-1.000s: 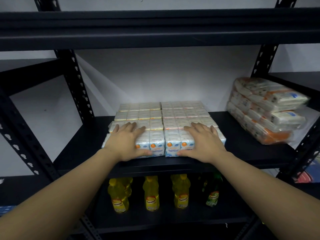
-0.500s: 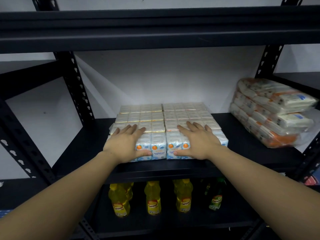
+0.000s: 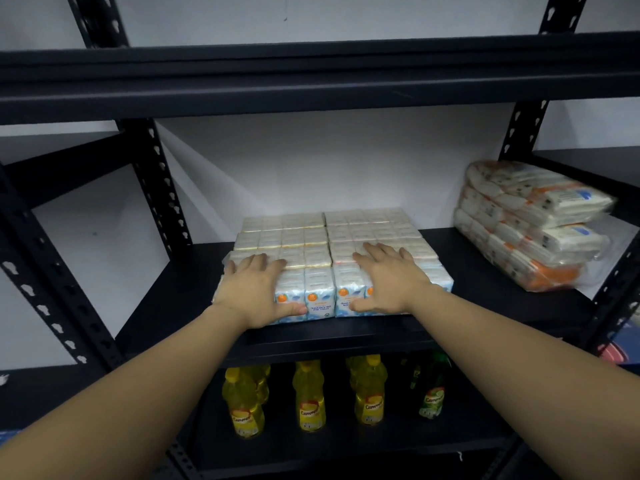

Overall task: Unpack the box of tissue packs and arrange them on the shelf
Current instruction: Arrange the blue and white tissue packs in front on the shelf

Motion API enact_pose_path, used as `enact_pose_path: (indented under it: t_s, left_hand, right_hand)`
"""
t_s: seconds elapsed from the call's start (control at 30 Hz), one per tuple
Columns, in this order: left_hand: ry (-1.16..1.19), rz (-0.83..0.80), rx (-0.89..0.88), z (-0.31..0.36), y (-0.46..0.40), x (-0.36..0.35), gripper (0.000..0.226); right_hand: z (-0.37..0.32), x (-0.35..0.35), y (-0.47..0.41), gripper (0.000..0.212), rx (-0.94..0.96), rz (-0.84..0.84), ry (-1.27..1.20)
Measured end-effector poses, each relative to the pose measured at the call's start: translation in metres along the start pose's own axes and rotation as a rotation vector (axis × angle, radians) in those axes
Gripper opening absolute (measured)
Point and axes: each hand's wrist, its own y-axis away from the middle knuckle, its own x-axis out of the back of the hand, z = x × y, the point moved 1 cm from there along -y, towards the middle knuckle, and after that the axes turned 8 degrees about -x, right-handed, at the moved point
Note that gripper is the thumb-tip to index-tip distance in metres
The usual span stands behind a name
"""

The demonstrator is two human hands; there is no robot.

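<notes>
Both hands are sliding farther back over the packs [image 3: 332, 258]: the left hand [image 3: 256, 289] and right hand [image 3: 391, 282] are lying flat, grip apart, thumbs against the front faces. The block is sitting mid-shelf [image 3: 166, 306], directly under both palms, long axis running left to right, each hand equally near.

White plastic-wrapped mini tissue packs [image 3: 313, 237] with pale blue fronts and orange round marks stand in a tight rectangular block on the black metal shelf board [image 3: 166, 299]. The block is two columns wide, split by a seam down the middle, and runs in four rows from near the board's front edge back to the white wall. Its tops sit level and flush, and its front faces are upright, set just behind the front edge, roughly midway between the left and right posts. At the board's right end, well apart from the block, lies a leaning stack of larger clear-wrapped white and orange tissue bundles [image 3: 526, 223].
</notes>
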Motion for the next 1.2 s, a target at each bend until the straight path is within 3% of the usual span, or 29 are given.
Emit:
enact_pose_path:
  t_s: [0.13,0.27,0.4,0.6,1.03,1.2]
  left_hand:
    - [0.055,0.045,0.073,-0.015,0.011,0.006,0.136]
    - [0.418,0.081,0.169,-0.049,0.025,0.002,0.139]
    - [0.756,0.131,0.033,-0.062,0.031,-0.014,0.112]
    - [0.874,0.250,0.099,-0.054,0.034,-0.021,0.093]
    - [0.790,0.230,0.109,-0.052,0.033,-0.022,0.104]
    - [0.454,0.085,0.211,-0.052,0.032,-0.022,0.121]
  right_hand:
    - [-0.026,-0.001,0.002,0.135,0.006,0.027,-0.045]
    - [-0.052,-0.003,0.003,0.138,0.017,0.041,-0.108]
    - [-0.059,-0.009,-0.003,0.139,0.010,0.056,-0.070]
    - [-0.055,-0.014,-0.010,0.136,0.036,0.124,-0.039]
    - [-0.054,-0.017,-0.012,0.134,0.031,0.134,-0.044]
    - [-0.053,-0.014,-0.010,0.132,0.047,0.109,-0.059]
